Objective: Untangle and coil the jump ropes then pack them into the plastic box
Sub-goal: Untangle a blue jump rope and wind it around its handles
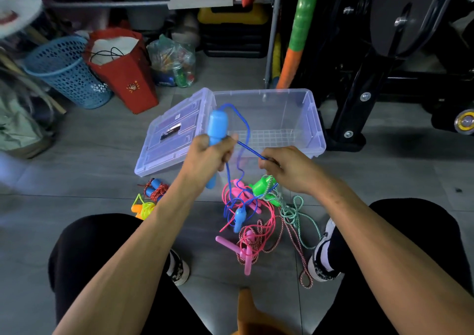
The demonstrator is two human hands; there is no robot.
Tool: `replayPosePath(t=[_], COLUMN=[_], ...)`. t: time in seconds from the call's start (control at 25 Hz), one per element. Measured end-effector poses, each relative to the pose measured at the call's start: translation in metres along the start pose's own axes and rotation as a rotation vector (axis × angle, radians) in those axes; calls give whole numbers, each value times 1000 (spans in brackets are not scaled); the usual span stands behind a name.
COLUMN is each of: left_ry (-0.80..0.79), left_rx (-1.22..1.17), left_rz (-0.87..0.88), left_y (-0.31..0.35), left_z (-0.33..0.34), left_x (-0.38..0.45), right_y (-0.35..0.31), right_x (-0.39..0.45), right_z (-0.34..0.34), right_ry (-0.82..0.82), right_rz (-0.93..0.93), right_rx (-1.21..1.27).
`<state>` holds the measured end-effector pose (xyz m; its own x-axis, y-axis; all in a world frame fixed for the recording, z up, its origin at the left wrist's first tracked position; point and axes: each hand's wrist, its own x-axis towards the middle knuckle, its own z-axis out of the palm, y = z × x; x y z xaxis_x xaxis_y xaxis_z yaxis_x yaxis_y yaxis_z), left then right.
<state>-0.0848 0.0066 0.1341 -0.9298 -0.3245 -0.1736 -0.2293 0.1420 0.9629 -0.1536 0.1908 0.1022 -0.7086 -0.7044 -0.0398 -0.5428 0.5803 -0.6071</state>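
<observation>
The left hand [205, 155] has its fingers [228, 142] curled round a blue handle [217, 125], held upright. The right hand [287, 166] pinches the blue rope [250, 151], drawn taut between the two hands. From the handle's top the rope loops up and drops past the left fingers to the tangle [251, 211] on the floor [102, 185] just below both hands: pink, green and blue handles with mixed ropes. Beyond the fingers stands the open clear box [313, 119], its lid [164, 139] leaning at its left. Left of the left wrist lie two coiled ropes [151, 196].
</observation>
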Motion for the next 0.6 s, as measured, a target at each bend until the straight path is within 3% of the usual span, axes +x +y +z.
replayPosePath(t=[0.08,0.16,0.28,0.32,0.4,0.52,0.6], left_ry=[170,210,101,81,-8,-281,-327], left_rx=[-221,-190,397,481,407,395,394], left_rz=[-6,-61,-243,-242,-145,-79,-72], left_y=[8,5,-16,-21,-22,-13,-12], left_z=[-9,-16,-17,-13,0,19,23], left_x=[5,10,17,18,14,2,1], right_y=[12,18,11,8,1,-2,0], right_x=[-4,-5,-5,-6,-7,-7,-5], right_z=[1,-1,-6,-7,-10,-10,-9], right_ry=[10,-14,-35,-25,-32,2,67], right_rz=[45,84,91,79,45,4,30], right_rx=[-26,-90,-43,-12,14,45,84])
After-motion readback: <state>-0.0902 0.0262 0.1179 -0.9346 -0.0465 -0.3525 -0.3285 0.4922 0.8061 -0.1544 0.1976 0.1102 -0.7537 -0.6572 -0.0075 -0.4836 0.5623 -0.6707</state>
